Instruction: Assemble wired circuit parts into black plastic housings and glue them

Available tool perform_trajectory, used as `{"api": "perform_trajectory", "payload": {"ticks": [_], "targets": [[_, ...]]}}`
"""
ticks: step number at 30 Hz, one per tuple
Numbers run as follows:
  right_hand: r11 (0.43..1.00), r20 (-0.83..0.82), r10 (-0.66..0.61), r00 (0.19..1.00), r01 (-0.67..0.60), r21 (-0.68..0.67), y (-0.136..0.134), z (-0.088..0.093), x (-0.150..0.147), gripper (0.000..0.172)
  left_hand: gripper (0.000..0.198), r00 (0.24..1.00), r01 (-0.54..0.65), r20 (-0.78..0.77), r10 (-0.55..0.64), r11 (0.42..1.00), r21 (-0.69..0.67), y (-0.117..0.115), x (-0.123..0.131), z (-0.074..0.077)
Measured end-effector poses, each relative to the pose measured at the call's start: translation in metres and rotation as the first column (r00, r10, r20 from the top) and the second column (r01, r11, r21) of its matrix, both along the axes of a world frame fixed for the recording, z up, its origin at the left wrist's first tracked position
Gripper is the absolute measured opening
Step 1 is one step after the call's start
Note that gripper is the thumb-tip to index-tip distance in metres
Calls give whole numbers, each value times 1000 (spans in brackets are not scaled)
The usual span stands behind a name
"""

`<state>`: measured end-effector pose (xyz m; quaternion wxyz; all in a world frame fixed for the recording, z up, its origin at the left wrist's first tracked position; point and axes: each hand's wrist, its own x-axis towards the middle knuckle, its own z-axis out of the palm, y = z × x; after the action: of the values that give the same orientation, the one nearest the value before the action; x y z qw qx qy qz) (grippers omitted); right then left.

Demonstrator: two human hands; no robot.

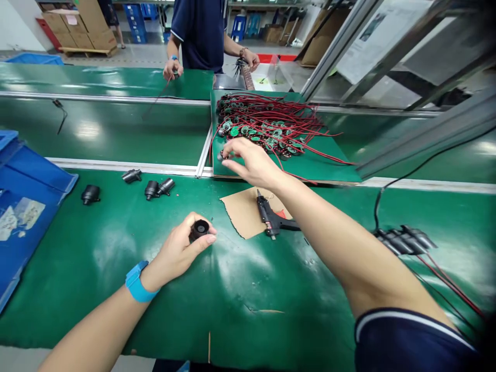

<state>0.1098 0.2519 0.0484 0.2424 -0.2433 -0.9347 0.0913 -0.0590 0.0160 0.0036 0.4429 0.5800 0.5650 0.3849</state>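
Observation:
My left hand [182, 248] rests on the green table and is closed around a small black cylindrical housing [199, 228], its open end facing up. My right hand [248, 161] reaches forward to the near edge of a green tray [310, 165] and pinches a small part [221, 155] from a pile of little round circuit boards with red wires [267, 126]. What exactly the fingers pinch is too small to name. A black glue gun [273, 217] lies on a piece of cardboard [242, 212] between my hands.
Three black housings [90, 194] [132, 175] [158, 187] lie on the table at left. A blue bin [27, 206] stands at the far left. Finished black parts with red wires [405, 240] lie at right. Another person [201, 31] stands across the belt.

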Motion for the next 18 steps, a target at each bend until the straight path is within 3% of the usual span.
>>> {"api": "perform_trajectory", "payload": {"ticks": [2, 4, 6, 8, 10, 14, 18], "targets": [[978, -108, 204, 973, -208, -32, -37, 14, 10, 11, 31, 993, 60, 103, -58, 998, -12, -2, 0, 5], [962, -111, 272, 956, -267, 59, -75, 34, 26, 10, 33, 979, 123, 162, -121, 992, -3, -6, 2, 10], [953, -20, 190, 982, -179, 244, -112, 57, 49, 15, 32, 967, 176, 187, -176, 984, 18, -11, 5, 16], [901, 75, 90, 993, -113, 419, -147, 76, 74, 24, 26, 955, 230, 185, -233, 972, 38, -17, 10, 22], [890, 126, 35, 991, -88, 447, -176, 85, 95, 31, 22, 943, 281, 169, -287, 958, 57, -22, 15, 26], [953, 125, 90, 988, -122, 279, -210, 69, 115, 31, 28, 889, 415, 182, -420, 907, 63, -26, 25, 28], [976, 15, 178, 984, -179, 123, -213, 37, 116, 29, 26, 787, 584, 178, -590, 807, 91, -25, 33, 23]]}}
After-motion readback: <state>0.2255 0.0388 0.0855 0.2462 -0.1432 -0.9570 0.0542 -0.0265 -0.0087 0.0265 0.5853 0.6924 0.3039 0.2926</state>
